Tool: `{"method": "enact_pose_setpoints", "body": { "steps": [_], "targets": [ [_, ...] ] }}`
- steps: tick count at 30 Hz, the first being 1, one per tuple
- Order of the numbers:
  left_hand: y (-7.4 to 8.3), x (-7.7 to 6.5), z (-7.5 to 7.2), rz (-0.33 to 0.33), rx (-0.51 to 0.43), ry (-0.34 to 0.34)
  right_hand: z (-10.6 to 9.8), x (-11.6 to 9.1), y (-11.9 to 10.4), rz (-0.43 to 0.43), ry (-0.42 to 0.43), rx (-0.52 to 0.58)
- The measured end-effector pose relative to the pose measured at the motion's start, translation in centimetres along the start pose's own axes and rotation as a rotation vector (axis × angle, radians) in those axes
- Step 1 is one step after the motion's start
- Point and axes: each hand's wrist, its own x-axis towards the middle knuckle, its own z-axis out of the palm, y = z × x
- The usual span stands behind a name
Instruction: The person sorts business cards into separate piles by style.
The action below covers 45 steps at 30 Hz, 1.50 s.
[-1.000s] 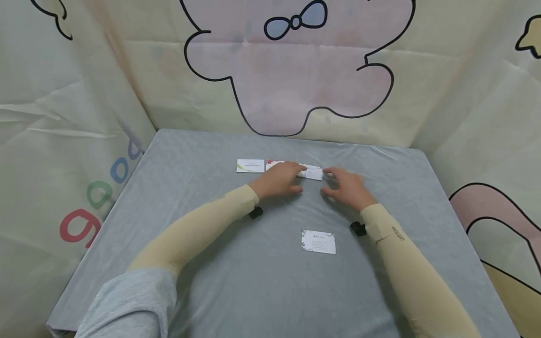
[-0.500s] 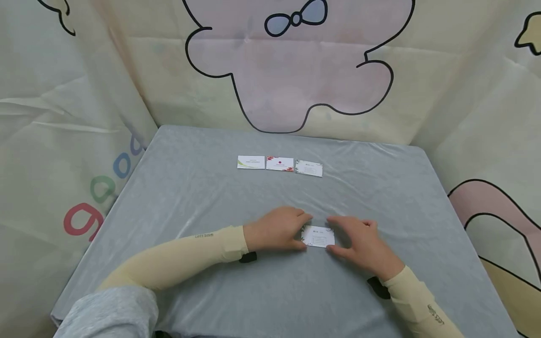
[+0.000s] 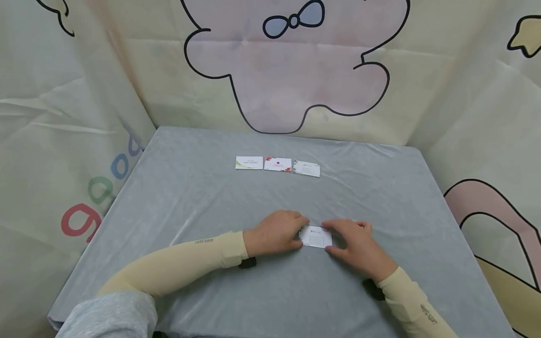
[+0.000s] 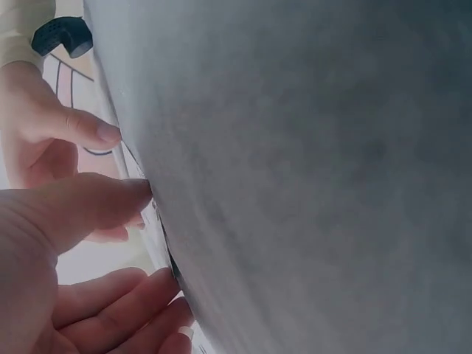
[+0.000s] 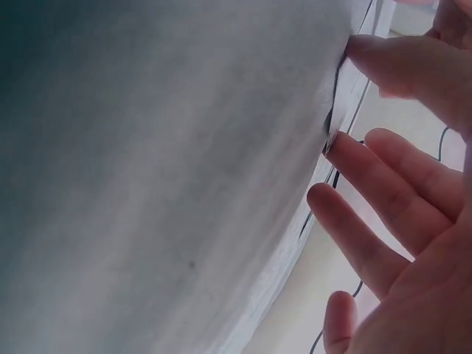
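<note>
A white business card [image 3: 315, 237] with printed text and a leafy corner pattern lies on the grey cloth in front of me. At its left end my left hand [image 3: 274, 233] pinches it between thumb and fingers, on the near and far edges. My right hand [image 3: 359, 244] grips the right end the same way, thumb on the near edge. In the right wrist view the card is a thin sliver between the thumb [image 5: 391, 63] and a fingertip. The left wrist view shows both hands close together at the card, which is mostly hidden there.
Farther back, three cards lie in a row: one with a green curve [image 3: 249, 163], one with red flowers [image 3: 277, 164], and a slightly tilted one with grey leaves [image 3: 306, 169]. The cloth-covered table [image 3: 190, 188] meets printed curtains [image 3: 279, 84] at the back and sides.
Both hands have come back from the far row toward me and taken hold of the near card's two ends. Over the last half second they have barely moved.
</note>
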Motion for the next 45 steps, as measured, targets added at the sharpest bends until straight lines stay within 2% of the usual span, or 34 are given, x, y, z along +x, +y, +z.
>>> {"method": "enact_pose_setpoints", "body": {
  "steps": [3, 12, 19, 24, 29, 33, 36, 40, 45],
  "targets": [
    [-0.1, 0.0, -0.1, -0.006, -0.014, 0.005, 0.0, 0.2, -0.1, -0.010, 0.009, -0.006],
    [-0.1, 0.0, -0.3, -0.034, -0.081, -0.039, 0.2, 0.4, 0.1, -0.008, 0.007, -0.021],
    [-0.2, -0.1, -0.3, -0.037, -0.107, -0.029, 0.3, 0.6, 0.1, -0.039, 0.032, -0.034],
    [-0.3, -0.1, -0.3, -0.038, -0.113, -0.023, 0.2, 0.8, 0.0, -0.032, 0.024, -0.036],
    [-0.9, 0.4, -0.6, -0.019, -0.071, 0.003, 0.1, 1.7, 0.1, -0.025, 0.018, -0.039],
    [-2.7, 2.0, -1.1, -0.022, 0.005, 0.039, 0.3, 4.0, 1.1, -0.016, 0.028, -0.049],
    [-4.8, 4.1, -1.5, -0.029, 0.043, 0.048, 0.1, 6.6, 2.4, 0.017, 0.016, -0.057],
    [-8.0, 7.4, -2.2, -0.067, 0.023, 0.030, -0.7, 10.4, 4.2, 0.084, -0.026, -0.065],
    [-11.1, 11.0, -3.6, -0.158, -0.018, 0.014, -1.8, 14.8, 6.3, 0.135, -0.029, -0.058]
  ]
}}
